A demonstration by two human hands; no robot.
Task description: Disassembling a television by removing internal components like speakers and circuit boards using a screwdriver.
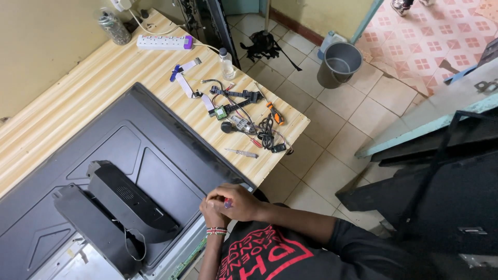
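While both hands meet at the near edge of the television back panel (129, 150), the right hand (236, 201) is wrapped over a small tool with a red-and-blue tip (227, 203) — the left hand (211, 213) sits beneath it, grip hidden, can't tell. Further out on the wooden table (62, 98): an orange-handled screwdriver (275, 114), cables, a white power strip (164, 42).

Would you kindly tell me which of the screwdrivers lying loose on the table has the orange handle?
The orange-and-black one, farthest from the hands, beside the black cable bundle. The pale one lies nearest the table edge.
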